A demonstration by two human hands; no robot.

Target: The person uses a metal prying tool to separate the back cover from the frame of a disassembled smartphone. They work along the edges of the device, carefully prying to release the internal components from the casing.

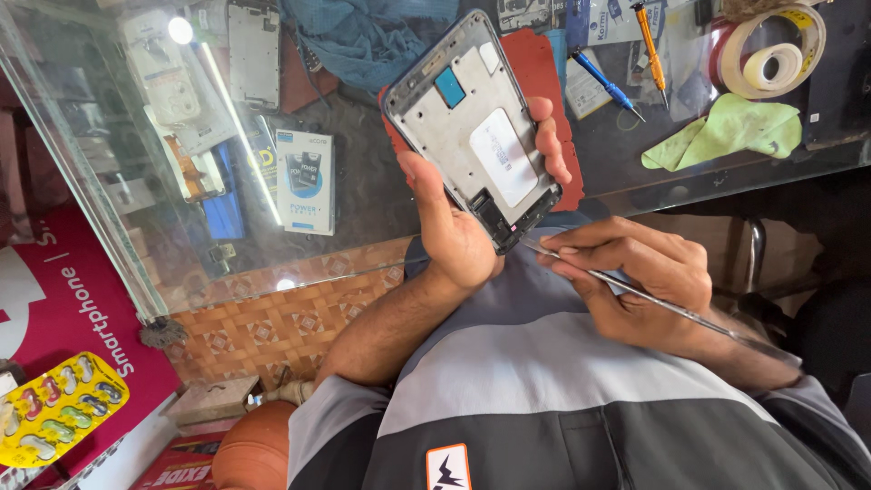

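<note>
My left hand (454,236) grips an opened phone frame (472,127), its silver inner side facing me, with a small blue square part and a white patch on it. The thumb lies along the frame's left edge and the fingers wrap its right edge. My right hand (644,281) pinches a thin metal pry tool (676,308) like a pen. The tool's tip touches the frame's lower corner, where a dark connector area sits. Both hands are held above my lap, in front of a glass counter.
On the glass counter (363,163) lie a red mat (544,73), a blue screwdriver (603,86), an orange screwdriver (651,45), a tape roll (771,54), a green cloth (726,132) and a blue cloth (363,36). Small boxes (304,181) sit under the glass.
</note>
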